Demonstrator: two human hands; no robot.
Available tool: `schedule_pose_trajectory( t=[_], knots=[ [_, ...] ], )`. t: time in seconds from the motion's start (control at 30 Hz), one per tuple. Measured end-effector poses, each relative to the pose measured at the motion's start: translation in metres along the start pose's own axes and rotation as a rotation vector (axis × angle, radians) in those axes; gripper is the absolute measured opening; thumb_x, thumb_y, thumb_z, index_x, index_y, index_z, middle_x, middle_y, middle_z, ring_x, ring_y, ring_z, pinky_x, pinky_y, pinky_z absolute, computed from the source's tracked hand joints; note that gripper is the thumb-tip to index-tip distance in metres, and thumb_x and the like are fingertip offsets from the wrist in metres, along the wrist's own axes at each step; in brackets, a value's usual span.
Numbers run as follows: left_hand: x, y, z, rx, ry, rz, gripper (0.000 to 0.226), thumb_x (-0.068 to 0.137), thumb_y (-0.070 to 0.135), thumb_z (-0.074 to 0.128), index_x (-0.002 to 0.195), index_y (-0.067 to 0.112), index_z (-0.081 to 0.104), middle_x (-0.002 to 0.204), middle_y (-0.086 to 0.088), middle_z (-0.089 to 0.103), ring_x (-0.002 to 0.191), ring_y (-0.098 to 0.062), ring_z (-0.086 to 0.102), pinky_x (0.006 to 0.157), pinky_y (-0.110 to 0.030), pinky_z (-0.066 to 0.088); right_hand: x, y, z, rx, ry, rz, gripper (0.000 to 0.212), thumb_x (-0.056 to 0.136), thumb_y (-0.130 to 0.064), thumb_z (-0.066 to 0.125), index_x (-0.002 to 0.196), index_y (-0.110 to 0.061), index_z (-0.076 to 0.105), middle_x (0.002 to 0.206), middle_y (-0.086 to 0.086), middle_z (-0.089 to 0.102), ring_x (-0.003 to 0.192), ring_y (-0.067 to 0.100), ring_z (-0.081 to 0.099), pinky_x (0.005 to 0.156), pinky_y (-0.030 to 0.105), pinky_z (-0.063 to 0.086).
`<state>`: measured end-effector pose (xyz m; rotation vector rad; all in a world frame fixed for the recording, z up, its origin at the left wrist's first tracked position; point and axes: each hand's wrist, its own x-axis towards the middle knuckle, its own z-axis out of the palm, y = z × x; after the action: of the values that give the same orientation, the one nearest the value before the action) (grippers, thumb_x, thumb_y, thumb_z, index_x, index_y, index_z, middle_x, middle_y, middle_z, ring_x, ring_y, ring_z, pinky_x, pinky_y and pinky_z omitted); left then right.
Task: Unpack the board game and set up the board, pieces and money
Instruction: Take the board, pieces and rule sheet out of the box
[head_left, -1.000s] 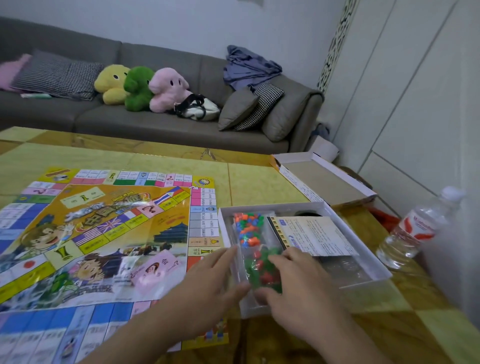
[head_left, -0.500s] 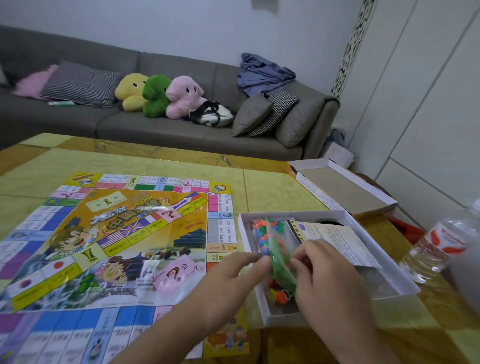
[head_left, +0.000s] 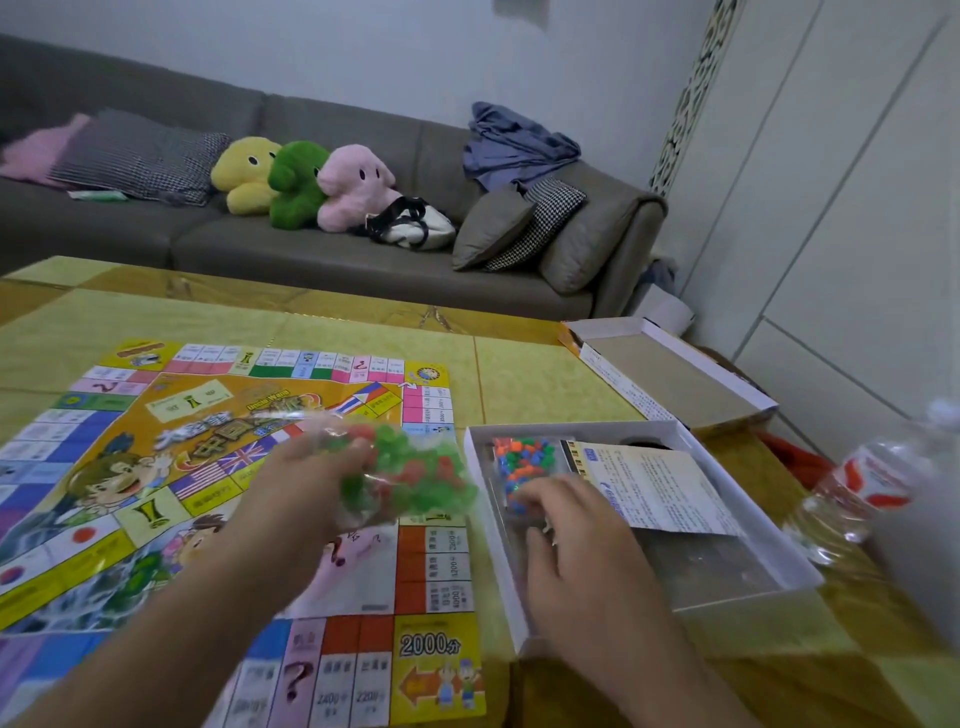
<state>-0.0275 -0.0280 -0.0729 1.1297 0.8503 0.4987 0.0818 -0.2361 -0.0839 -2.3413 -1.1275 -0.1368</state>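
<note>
Two hands | left hand (head_left: 306, 483) grips bag of red-green pieces (head_left: 415, 478) | right hand (head_left: 576, 540) fingers curled on multicolour bag (head_left: 519, 462)

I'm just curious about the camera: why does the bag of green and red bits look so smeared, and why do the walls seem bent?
Head view: the bag of green and red pieces in the left hand is motion-blurred, while the game board and leaflet print stay fairly sharp. The wide-angle lens bows the cabinet panels and sofa. The water bottle at the edge is soft. Light is dim and even, with faint glare on the table.
</note>
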Motion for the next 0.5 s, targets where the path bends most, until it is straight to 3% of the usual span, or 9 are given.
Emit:
schedule_pose_trajectory(
  t=[0.07, 0.13, 0.2, 0.27, 0.33, 0.4, 0.5],
  knots=[
    [0.005, 0.006, -0.012, -0.057, 0.064, -0.041, 0.021, 0.100, 0.030, 0.065, 0.110, 0.012, 0.069, 0.112, -0.020, 0.072, 0.100, -0.037, 0.075, 0.082, -0.050, 0.065, 0.017, 0.019, -0.004, -0.031, -0.030, 0.136, 0.027, 0.105, -0.023, 0.055, 0.129, -0.035, 0.054, 0.129, -0.020, 0.050, 0.121, 0.001, 0.048, 0.101, 0.027, 0.050],
    [0.022, -0.004, -0.022, 0.039, 0.075, -0.066, 0.024, 0.092, 0.052, 0.070, 0.101, 0.031, 0.076, 0.115, -0.020, 0.073, 0.112, -0.041, 0.070, 0.101, -0.059, 0.055, 0.032, 0.034, -0.005, -0.069, -0.109, 0.201, 0.034, 0.104, -0.030, 0.060, 0.137, -0.032, 0.053, 0.136, -0.015, 0.051, 0.129, 0.007, 0.047, 0.107, 0.032, 0.048],
    [0.022, -0.003, -0.024, 0.128, 0.093, -0.090, 0.012, 0.097, 0.027, 0.068, 0.103, 0.017, 0.073, 0.107, -0.025, 0.074, 0.108, -0.042, 0.071, 0.095, -0.053, 0.058, 0.043, 0.042, -0.002, -0.160, -0.201, 0.208, 0.045, 0.101, -0.042, 0.063, 0.144, -0.030, 0.052, 0.142, -0.012, 0.051, 0.133, 0.012, 0.043, 0.112, 0.036, 0.041],
    [0.027, -0.003, -0.028, 0.133, 0.067, -0.124, 0.011, 0.099, 0.007, 0.063, 0.108, 0.001, 0.064, 0.099, -0.027, 0.075, 0.096, -0.038, 0.075, 0.076, -0.042, 0.065, 0.050, 0.044, 0.001, -0.255, -0.260, 0.202, 0.054, 0.099, -0.051, 0.063, 0.148, -0.033, 0.051, 0.148, -0.011, 0.051, 0.136, 0.015, 0.041, 0.116, 0.040, 0.036],
    [0.033, -0.004, -0.028, 0.160, 0.041, -0.153, 0.014, 0.100, 0.005, 0.063, 0.113, -0.002, 0.060, 0.097, -0.029, 0.076, 0.091, -0.040, 0.077, 0.067, -0.043, 0.066, 0.053, 0.043, 0.002, -0.293, -0.264, 0.189, 0.050, 0.098, -0.054, 0.063, 0.145, -0.036, 0.056, 0.146, -0.013, 0.054, 0.135, 0.016, 0.043, 0.116, 0.042, 0.033],
    [0.034, -0.006, -0.028, 0.207, -0.001, -0.139, 0.009, 0.100, -0.001, 0.060, 0.107, -0.007, 0.059, 0.092, -0.030, 0.076, 0.089, -0.041, 0.078, 0.067, -0.046, 0.065, 0.054, 0.042, 0.003, -0.289, -0.240, 0.175, 0.042, 0.099, -0.053, 0.064, 0.138, -0.037, 0.062, 0.140, -0.014, 0.059, 0.132, 0.014, 0.045, 0.114, 0.041, 0.032],
    [0.034, -0.012, -0.024, 0.253, -0.059, -0.096, 0.009, 0.100, -0.004, 0.059, 0.105, -0.011, 0.062, 0.086, -0.021, 0.079, 0.087, -0.033, 0.079, 0.068, -0.038, 0.066, 0.055, 0.043, 0.003, -0.268, -0.188, 0.184, 0.032, 0.098, -0.051, 0.065, 0.127, -0.036, 0.068, 0.131, -0.014, 0.064, 0.124, 0.013, 0.048, 0.108, 0.039, 0.035]
  ],
)
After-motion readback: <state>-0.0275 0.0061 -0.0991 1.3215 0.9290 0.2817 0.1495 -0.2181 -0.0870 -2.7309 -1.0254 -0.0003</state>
